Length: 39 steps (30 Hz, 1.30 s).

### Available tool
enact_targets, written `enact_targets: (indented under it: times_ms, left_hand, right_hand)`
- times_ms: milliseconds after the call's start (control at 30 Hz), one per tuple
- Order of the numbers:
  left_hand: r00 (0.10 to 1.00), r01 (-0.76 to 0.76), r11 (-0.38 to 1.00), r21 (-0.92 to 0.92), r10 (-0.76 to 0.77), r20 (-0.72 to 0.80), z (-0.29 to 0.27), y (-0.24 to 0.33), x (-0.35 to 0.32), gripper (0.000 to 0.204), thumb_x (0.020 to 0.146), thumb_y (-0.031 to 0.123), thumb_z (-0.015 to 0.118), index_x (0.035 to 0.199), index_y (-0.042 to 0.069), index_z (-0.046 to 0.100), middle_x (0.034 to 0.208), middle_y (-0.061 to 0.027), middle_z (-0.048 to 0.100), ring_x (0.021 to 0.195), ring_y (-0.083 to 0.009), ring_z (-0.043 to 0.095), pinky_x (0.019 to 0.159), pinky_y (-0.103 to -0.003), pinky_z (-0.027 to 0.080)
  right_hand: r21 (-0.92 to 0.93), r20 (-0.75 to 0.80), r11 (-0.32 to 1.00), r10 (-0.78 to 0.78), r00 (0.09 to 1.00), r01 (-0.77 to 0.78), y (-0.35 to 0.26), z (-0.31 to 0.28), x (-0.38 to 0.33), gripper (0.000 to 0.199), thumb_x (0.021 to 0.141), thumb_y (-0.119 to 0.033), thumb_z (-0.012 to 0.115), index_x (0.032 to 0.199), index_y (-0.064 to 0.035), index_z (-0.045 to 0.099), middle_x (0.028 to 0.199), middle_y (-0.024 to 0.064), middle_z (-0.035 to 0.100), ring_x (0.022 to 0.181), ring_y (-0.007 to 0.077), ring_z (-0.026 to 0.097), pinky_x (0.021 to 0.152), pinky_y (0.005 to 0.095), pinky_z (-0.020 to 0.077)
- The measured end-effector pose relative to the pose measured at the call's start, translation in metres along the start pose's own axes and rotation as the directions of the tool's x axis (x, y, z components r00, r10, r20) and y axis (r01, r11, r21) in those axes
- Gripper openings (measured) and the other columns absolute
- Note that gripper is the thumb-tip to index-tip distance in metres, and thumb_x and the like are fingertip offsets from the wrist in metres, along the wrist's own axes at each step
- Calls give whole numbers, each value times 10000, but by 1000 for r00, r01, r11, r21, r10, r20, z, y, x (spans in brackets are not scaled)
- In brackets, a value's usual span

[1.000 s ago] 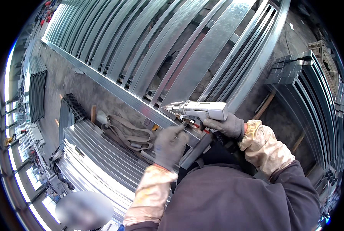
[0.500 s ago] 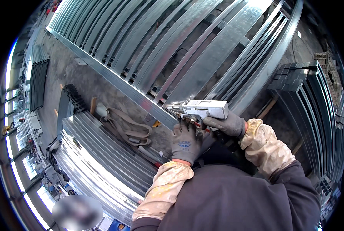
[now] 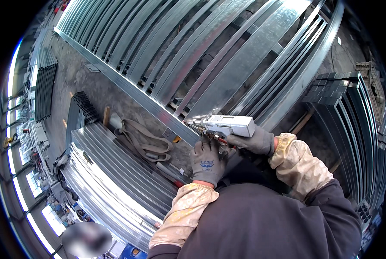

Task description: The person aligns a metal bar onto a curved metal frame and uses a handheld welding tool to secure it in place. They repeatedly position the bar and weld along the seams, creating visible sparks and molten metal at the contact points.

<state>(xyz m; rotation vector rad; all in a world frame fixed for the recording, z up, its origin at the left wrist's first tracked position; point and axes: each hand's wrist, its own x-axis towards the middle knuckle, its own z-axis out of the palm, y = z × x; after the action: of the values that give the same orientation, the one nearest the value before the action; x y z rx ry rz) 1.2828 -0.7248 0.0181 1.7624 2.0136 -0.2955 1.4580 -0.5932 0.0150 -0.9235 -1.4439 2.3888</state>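
At the near corner of the slatted metal frame [image 3: 149,103], the silver pistol-grip gun [image 3: 234,125] sits in the tightly curled fingers of the right hand [image 3: 256,142], while the left hand [image 3: 207,160] reaches just below its nozzle [image 3: 196,121], fingers partly bent, any hold impossible to tell.

The tool [image 3: 232,124] partly hides the right grip [image 3: 259,141]; far bars [image 3: 253,62] are cut off; a near-left patch [image 3: 86,240] is blurred.
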Motion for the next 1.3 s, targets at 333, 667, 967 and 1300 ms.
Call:
enact_targets:
  times_ms: [333, 667, 967, 1300]
  left_hand:
    - [997, -14, 1000, -9, 14, -82, 8, -1, 1, 712, 850, 442, 694, 1426, 60, 523, 1540, -190, 443, 1271, -344, 469, 982, -504, 417]
    - [997, -22, 999, 24, 24, -76, 8, -1, 0, 715, 853, 464, 694, 1425, 73, 518, 1542, -201, 421, 1259, -345, 462, 981, -509, 419]
    - [999, 8, 1000, 19, -7, -48, 8, 0, 0, 745, 863, 469, 677, 1463, 71, 485, 1555, -195, 424, 1299, -360, 446, 1033, -521, 398]
    - [999, 26, 989, -147, -29, -14, -2, -1, -5, 769, 838, 415, 713, 1488, 79, 475, 1583, -182, 405, 1342, -384, 427, 1077, -548, 348]
  right_hand:
    - [-17, -5, 997, -79, 997, 79, 18, 0, 7, 475, 993, -257, 696, 1402, -53, 569, 900, 15, 678, 655, 63, 607, 555, 247, 522]
    - [-23, 8, 1000, 7, 1000, -6, 13, 0, 4, 543, 989, -276, 698, 1461, -84, 512, 873, 13, 670, 602, 66, 590, 519, 249, 510]
    - [-55, 16, 994, -92, 996, 93, 15, -1, 5, 557, 988, -271, 702, 1476, -89, 506, 925, 7, 673, 638, 55, 560, 547, 247, 499]
    - [-103, 23, 989, -105, 994, 107, 4, -1, -1, 553, 987, -277, 706, 1460, -56, 523, 1083, 39, 692, 883, 97, 608, 750, 278, 541]
